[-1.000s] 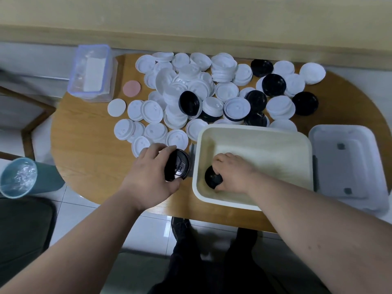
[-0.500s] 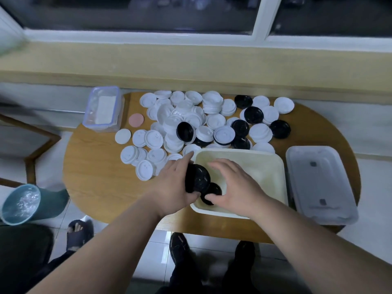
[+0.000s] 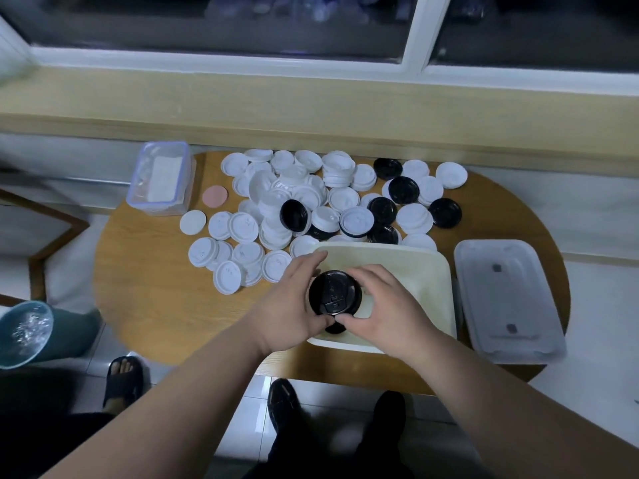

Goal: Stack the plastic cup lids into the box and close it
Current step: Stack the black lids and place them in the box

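Hovering over the box [image 3: 425,267], lower centre, a black lid [image 3: 334,296] is pinched by curled fingers of left hand [image 3: 288,307] and right hand [image 3: 389,311], possibly touching another beneath

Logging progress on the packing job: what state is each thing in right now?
box: open, uncovered.
box lid: off, lying on table beside box.
black lid: held over box.
left hand: grips black lid.
right hand: grips black lid.
loose lids: unpacked, heaped on table.
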